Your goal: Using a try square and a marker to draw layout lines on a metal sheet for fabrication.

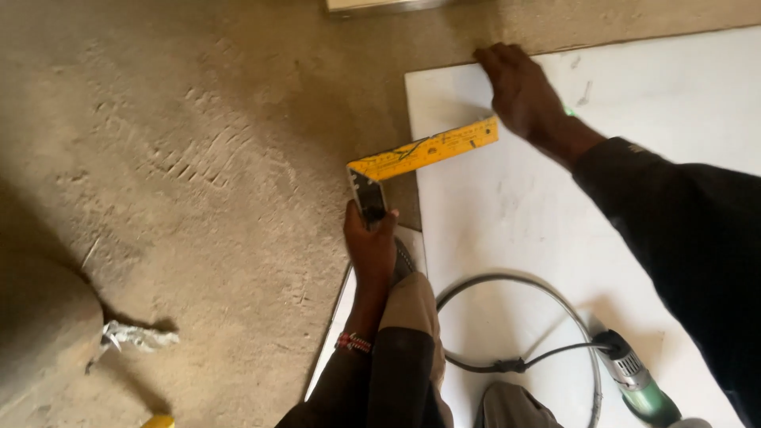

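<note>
My left hand grips the dark handle of a try square, whose yellow blade lies across the left edge of a large white tile on the floor. Farther up, my right hand rests flat near the tile's far left corner, just beyond the blade's tip. A small green object peeks out beside that hand; whether the hand holds it is not clear. My knee and a shoe sit at the tile's near edge.
A green angle grinder with a looped grey cable lies on the tile at lower right. Bare rough concrete floor spreads left, with a crumpled scrap and a yellow object at the bottom edge.
</note>
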